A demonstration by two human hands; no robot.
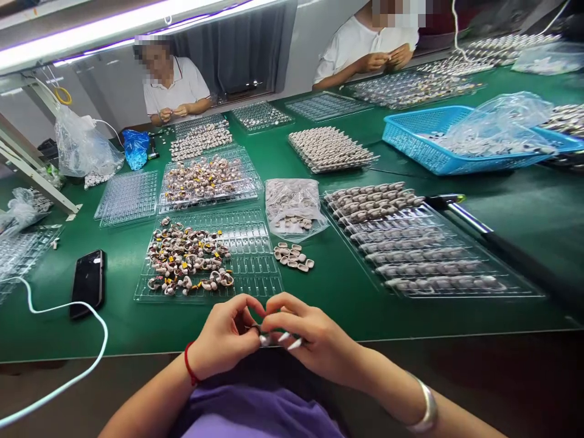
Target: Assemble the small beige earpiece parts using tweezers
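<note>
Both hands meet right at the near edge of the green table, and here's the action: the left hand, red cord at its wrist, has thumb and fingers pinched together on a tiny part. The right hand, silver bangle further up the arm, curls in from the other side, its fingertips right up against the left's; the part is small and half hidden, so I cannot tell whether those right fingers grip it too. Just beyond the hands lies a clear tray, wired pieces with yellow bits heaped over its left side. Beside it, loose shells sit on the table, just in front of a plastic bag of more. Over to the right, another tray carries shells in neat slanting rows. A phone lies out left, with a white cable looping near it. Across the table, two co-workers in white hold their own hands together.
</note>
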